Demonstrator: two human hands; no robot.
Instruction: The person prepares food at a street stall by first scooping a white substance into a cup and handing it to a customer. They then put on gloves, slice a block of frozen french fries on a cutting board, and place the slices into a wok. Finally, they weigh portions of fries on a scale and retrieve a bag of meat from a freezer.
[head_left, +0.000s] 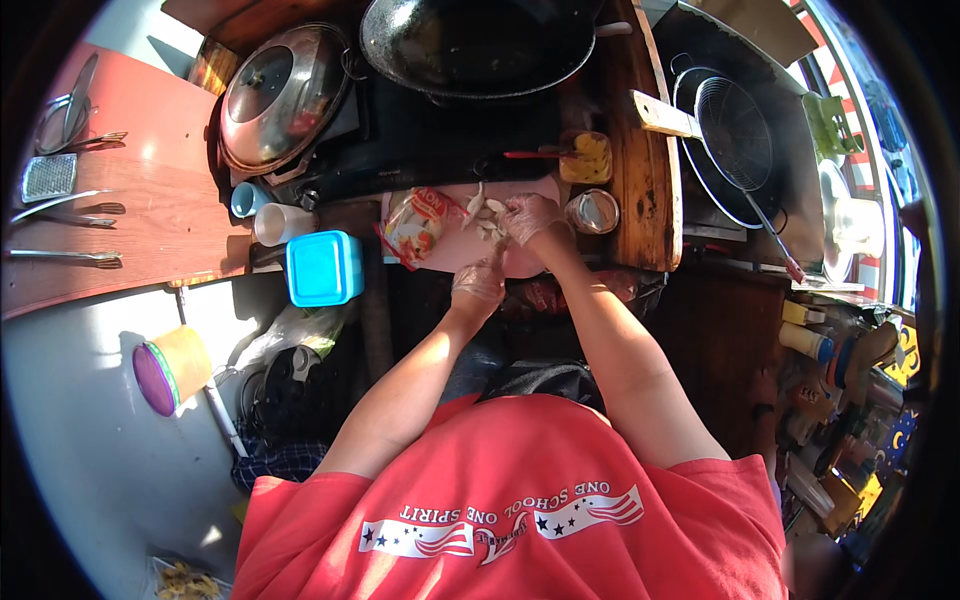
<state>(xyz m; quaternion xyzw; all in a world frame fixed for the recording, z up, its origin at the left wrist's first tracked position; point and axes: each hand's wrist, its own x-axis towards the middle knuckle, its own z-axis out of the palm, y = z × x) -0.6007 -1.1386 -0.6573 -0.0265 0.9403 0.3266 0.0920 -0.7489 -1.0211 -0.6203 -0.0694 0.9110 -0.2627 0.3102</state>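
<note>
Both of my hands wear clear plastic gloves and work over a pink cutting board (450, 259). My right hand (534, 219) is curled at the right edge of a small heap of pale cut food pieces (487, 217). Whether it grips one of them is hidden by its fingers. Nearer to me, my left hand (481, 283) reaches up to the heap's lower edge with its fingers close together; its fingertips are too small to make out. Left of the heap, a red-and-clear food packet (417, 229) with writing lies on the board, pale food visible inside.
Behind the board stands a black stove with a large wok (480, 52) and a lidded pan (289, 97). A tub of yellow paste (586, 161) and an open can (592, 211) flank the board's right side. A blue lidded container (324, 268) sits at left. A strainer (735, 135) rests farther right.
</note>
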